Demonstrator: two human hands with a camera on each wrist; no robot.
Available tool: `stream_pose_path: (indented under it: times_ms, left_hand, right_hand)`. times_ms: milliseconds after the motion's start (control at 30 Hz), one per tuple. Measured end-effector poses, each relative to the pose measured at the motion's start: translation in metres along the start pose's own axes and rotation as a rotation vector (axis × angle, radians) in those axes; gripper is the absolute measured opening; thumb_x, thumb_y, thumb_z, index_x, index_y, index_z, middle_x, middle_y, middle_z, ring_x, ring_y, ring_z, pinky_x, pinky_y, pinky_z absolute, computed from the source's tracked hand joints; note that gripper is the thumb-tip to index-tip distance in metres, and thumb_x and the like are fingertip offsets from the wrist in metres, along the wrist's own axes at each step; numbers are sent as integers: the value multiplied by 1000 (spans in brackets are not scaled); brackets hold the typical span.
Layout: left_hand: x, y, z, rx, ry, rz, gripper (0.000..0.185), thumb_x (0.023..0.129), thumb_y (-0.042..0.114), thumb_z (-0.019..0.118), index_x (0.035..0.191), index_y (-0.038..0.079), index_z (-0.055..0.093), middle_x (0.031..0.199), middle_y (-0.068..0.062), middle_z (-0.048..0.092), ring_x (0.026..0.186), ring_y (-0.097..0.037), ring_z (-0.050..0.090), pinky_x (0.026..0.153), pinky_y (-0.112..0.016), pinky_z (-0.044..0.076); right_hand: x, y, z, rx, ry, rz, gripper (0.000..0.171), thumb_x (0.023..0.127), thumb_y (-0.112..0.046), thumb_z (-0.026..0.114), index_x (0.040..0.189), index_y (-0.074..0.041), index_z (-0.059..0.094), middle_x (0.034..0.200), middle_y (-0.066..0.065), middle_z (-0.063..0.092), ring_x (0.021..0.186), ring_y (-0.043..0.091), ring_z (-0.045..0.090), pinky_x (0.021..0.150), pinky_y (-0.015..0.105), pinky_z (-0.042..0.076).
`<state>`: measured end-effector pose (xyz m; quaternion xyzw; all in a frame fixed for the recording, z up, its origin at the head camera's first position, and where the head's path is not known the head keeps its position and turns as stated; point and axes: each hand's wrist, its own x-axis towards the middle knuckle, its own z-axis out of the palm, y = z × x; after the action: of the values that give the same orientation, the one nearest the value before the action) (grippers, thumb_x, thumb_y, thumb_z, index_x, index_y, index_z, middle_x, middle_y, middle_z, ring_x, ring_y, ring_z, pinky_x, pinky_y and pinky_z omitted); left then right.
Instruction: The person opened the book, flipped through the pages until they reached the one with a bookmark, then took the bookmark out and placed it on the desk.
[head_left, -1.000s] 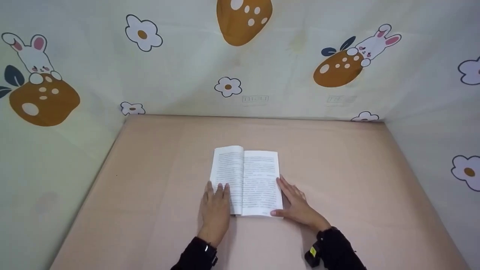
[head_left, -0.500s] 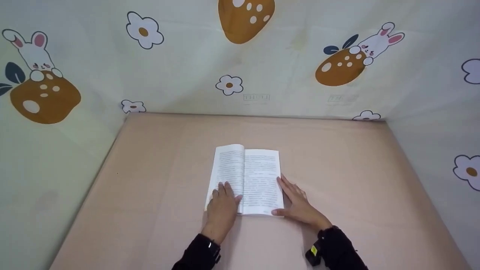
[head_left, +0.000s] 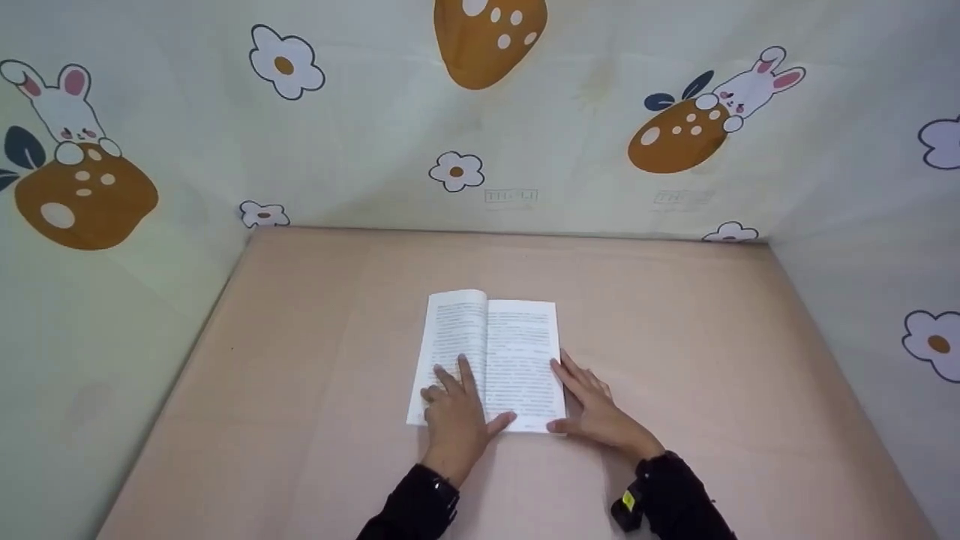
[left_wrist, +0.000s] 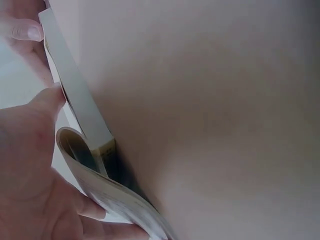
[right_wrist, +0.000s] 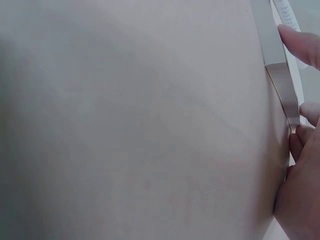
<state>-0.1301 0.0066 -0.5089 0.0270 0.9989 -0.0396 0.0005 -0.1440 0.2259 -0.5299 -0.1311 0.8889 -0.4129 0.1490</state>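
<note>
An open book (head_left: 523,360) with printed pages lies on the table, its left pages bowed up near the spine. My left hand (head_left: 456,420) rests spread on the lower left page, and its thumb reaches onto the bottom of the right page. In the left wrist view, the left fingers (left_wrist: 90,205) lie over the curved pages (left_wrist: 110,197). At the book's right edge is my right hand (head_left: 600,416). Its thumb and index fingertip touch the right page, while the other fingers lie beside the page block (right_wrist: 282,85).
A pinkish-beige tabletop (head_left: 315,337) surrounds the book. Light wall cloth (head_left: 360,142) printed with rabbits, flowers and orange fruit encloses the back and both sides. Black sleeves (head_left: 412,510) and a dark wrist device (head_left: 626,510) are near the front.
My left hand has moved right from the book's left edge across the left page, its fingers spreading and its thumb now over the right page. The right hand has stayed nearly still.
</note>
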Motion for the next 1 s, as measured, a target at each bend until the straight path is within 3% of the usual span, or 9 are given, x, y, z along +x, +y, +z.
stream_pose_path:
  times_ms: [167,500,733,1000]
  left_hand:
    - [2,3,0,41,3,-22,114,67,87,39,145,5,30,131,-33,46,101,-46,59,58,-36,57]
    - [1,3,-2,84,15,-17,113,67,88,36,145,6,31,131,-31,47,99,-43,60,56,-34,56]
    - [0,1,0,99,35,9,112,68,88,33,146,8,28,129,-33,48,98,-43,61,52,-31,54]
    - [-3,-3,-2,51,58,63,114,64,89,33,146,10,30,127,-35,49,97,-46,60,54,-31,54]
  right_hand:
    - [1,1,0,6,0,-11,98,71,-36,76,149,-12,22,158,6,3,140,47,-1,108,59,-1]
    - [0,1,1,41,18,-20,92,72,-38,76,147,-14,29,158,6,6,141,42,-1,109,58,-3]
    - [2,2,2,16,17,-13,100,75,-42,74,151,-17,14,158,6,6,141,43,2,108,59,-1]
    - [1,1,2,-1,40,32,108,74,-45,73,151,-18,4,157,7,11,141,40,8,109,56,2]
